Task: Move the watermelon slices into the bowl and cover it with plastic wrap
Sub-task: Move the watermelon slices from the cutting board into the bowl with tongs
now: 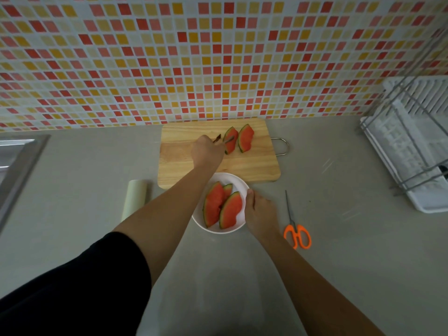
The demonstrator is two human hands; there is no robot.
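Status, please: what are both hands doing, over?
Left hand grips a thin dark utensil against a red watermelon slice on the wooden cutting board. Right hand holds the round white bowl. Three slices in, two left. Path clear.

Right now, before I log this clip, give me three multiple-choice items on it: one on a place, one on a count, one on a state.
1. Where do the orange-handled scissors lie?
A. right of the round white bowl
B. in the wire dish rack
C. in the sink

2. How many red watermelon slices are in the bowl?
A. two
B. three
C. five

3. The right hand is:
A. lying flat on the counter
B. gripping the bowl's rim
C. holding the scissors

Answers: A, they lie on the counter beside the bowl; B, three rinds show inside; B, its thumb hooks over the rim.
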